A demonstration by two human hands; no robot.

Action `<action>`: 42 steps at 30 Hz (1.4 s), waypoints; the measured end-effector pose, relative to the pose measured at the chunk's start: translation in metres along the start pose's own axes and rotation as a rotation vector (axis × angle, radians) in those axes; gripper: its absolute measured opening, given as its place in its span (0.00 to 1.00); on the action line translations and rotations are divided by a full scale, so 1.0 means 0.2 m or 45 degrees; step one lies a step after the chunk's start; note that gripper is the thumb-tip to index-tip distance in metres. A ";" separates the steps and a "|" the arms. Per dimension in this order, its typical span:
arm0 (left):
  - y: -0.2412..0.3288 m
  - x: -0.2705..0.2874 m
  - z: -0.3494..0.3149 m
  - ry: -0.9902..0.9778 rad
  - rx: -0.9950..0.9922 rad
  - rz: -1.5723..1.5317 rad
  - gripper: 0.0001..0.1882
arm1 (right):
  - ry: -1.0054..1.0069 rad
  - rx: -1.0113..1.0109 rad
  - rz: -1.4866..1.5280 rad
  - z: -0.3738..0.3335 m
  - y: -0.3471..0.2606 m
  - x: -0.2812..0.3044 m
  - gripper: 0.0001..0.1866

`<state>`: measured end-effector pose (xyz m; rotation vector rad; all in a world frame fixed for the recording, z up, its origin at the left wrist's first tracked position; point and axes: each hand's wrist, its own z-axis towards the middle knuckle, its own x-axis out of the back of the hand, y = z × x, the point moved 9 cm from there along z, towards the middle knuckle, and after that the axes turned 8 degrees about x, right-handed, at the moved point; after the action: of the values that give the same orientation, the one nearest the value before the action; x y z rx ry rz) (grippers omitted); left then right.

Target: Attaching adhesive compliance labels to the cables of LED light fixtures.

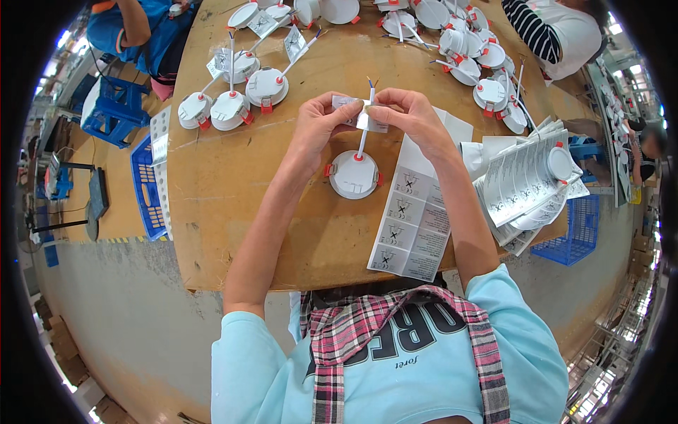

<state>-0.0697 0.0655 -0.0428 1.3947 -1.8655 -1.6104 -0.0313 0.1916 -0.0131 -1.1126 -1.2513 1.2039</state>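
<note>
Two bare forearms reach up from the lower edge over a brown desk (233, 177), slanting inward until the left hand (321, 120) and the right hand (415, 119) nearly meet near the middle of the view. The wrists are raised above the desk, the thumbs toward the wearer and pointing at each other.

Between the hands is a small white printed label (365, 121), set across a thin white cable (362, 143). The cable runs down from the label to a round white lamp (354, 177) with red clips at its sides; the lamp lies on the desk just below the fingers, between the forearms, touched by neither hand. Coloured wire ends stick up above the label.

The fingers of each hand are pinched nearly closed, thumb against bent fingers, the left gripping the label on the cable's left, the right gripping it close to the cable. Whether the label wraps fully round the cable cannot be told.

A printed label sheet (411, 230) lies partly under the right forearm; more lamps (230, 111) stand beyond the left hand.
</note>
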 end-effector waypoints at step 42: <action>-0.16 -0.14 0.14 -0.825 0.389 -0.070 0.17 | -0.223 0.466 -0.243 -0.06 -0.25 -0.09 0.08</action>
<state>-0.0639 0.1073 -0.0701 1.1070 -2.5389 -2.0436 -0.0171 0.1710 0.0360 -0.6179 -1.1776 1.3383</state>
